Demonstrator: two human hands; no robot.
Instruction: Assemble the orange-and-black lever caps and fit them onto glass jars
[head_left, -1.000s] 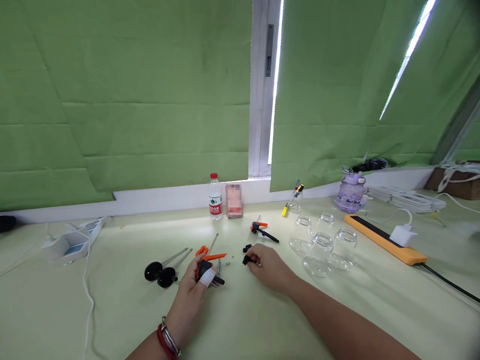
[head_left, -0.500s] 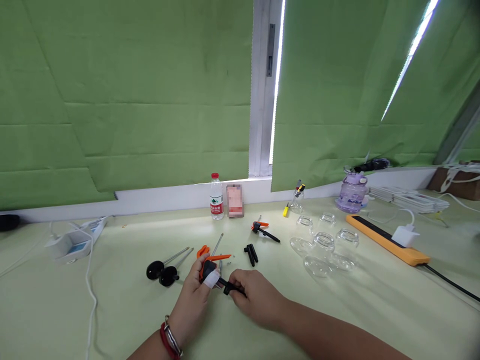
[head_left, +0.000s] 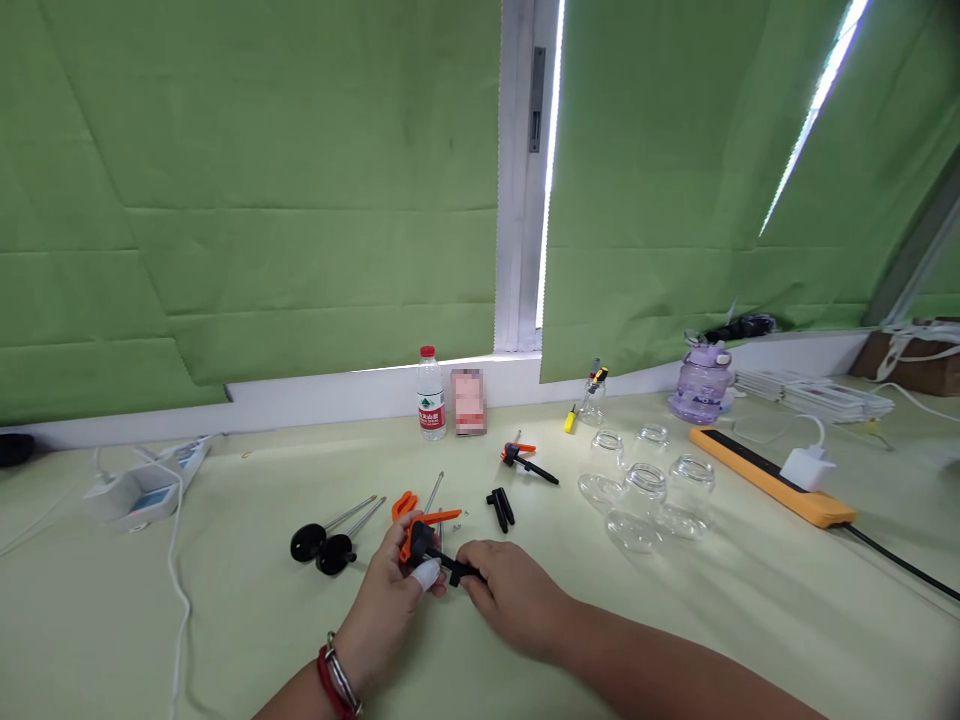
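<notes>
Near the front middle of the table, my left hand (head_left: 390,605) is closed around a black head with an orange lever (head_left: 427,540); its thumb has a white wrap. From that head a black stem runs to the right, and my right hand (head_left: 517,600) pinches its far end. Just behind my left hand lie a loose orange part (head_left: 405,504) and a thin metal rod (head_left: 434,492). To its left are two round black lids with metal rods (head_left: 336,553). Two short black tubes (head_left: 500,510) lie beyond my right hand. Farther back rests a similar black-and-orange piece (head_left: 529,464).
Several clear glass jars (head_left: 636,510) stand on the right, before an orange power strip (head_left: 772,480). A water bottle (head_left: 431,400) and a pink box (head_left: 469,402) are at the back, a purple jug (head_left: 700,385) at back right. A white cable (head_left: 178,570) crosses the left side.
Both hands stay on the black-and-orange piece. My right hand has shifted slightly, and the piece's stem has turned a little. The loose parts lie where they were.
</notes>
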